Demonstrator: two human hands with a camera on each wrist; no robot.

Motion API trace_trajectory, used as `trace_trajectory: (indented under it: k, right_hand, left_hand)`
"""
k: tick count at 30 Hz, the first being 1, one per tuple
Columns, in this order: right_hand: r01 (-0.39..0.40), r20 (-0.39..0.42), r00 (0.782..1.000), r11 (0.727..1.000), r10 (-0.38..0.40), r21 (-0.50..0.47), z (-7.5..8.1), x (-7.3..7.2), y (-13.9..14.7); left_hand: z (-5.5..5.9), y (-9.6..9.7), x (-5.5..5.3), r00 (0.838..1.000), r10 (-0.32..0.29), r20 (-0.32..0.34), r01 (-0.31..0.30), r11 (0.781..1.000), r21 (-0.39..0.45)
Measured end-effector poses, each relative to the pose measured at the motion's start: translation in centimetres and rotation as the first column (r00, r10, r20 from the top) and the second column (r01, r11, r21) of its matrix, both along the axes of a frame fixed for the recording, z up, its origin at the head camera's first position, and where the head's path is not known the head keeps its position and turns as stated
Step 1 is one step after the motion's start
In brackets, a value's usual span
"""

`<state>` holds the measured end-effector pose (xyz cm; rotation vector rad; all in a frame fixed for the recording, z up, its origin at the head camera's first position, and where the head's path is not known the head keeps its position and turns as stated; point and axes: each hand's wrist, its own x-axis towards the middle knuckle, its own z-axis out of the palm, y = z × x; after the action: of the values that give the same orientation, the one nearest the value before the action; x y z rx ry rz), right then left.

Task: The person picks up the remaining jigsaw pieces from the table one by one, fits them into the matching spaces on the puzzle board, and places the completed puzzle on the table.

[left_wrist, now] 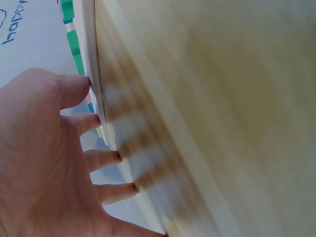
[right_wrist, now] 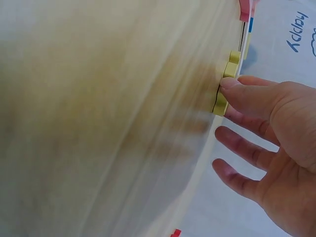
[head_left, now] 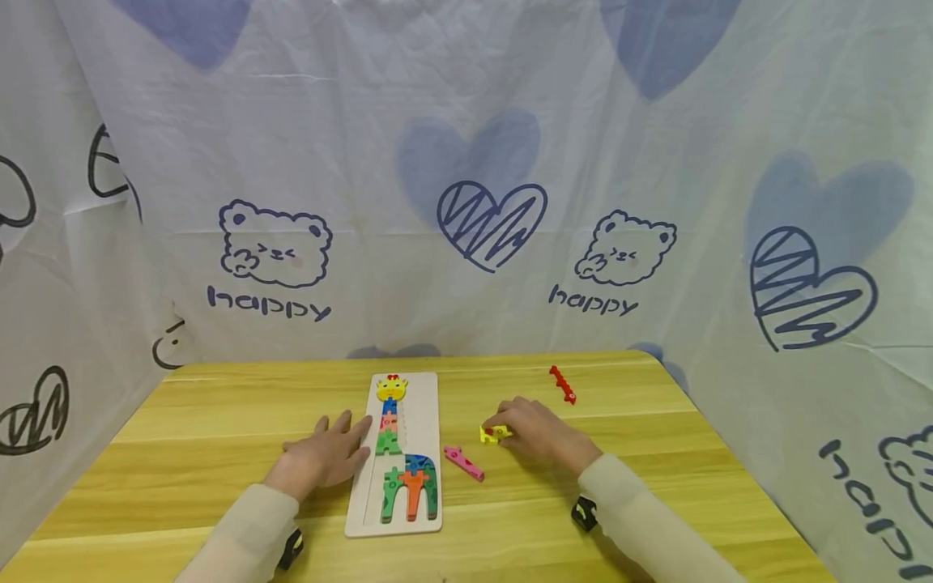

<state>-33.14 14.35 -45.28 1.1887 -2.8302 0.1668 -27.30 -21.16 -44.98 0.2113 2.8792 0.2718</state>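
Note:
A giraffe puzzle board (head_left: 421, 409) lies on the table, with the yellow head, neck pieces, rump and legs set in it; a bare gap shows between the neck and the body. My left hand (head_left: 325, 456) rests at the board's left edge, fingers spread, and in the left wrist view its thumb touches the board's side. With thumb and index finger, my right hand (head_left: 538, 433) pinches a yellow puzzle piece (head_left: 494, 435) with red spots, right at the tabletop. The other fingers of that hand (right_wrist: 276, 143) are apart from the piece.
A pink puzzle piece (head_left: 464, 464) lies between the board and the right hand. Farther back on the right is a long red piece (head_left: 563, 385). The wood-grain table (head_left: 219, 421) ends at a white printed curtain (head_left: 379, 121).

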Motion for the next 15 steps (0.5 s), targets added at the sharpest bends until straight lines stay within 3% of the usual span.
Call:
trace_trajectory:
  k: [15]
  right_hand:
    - [-0.020,-0.019,1.000,1.000,0.020,0.011,-0.04,-0.38,-0.27]
  left_hand:
    - [-0.15,-0.07,-0.14,1.000,-0.001,-0.001,0.001,1.000,-0.002]
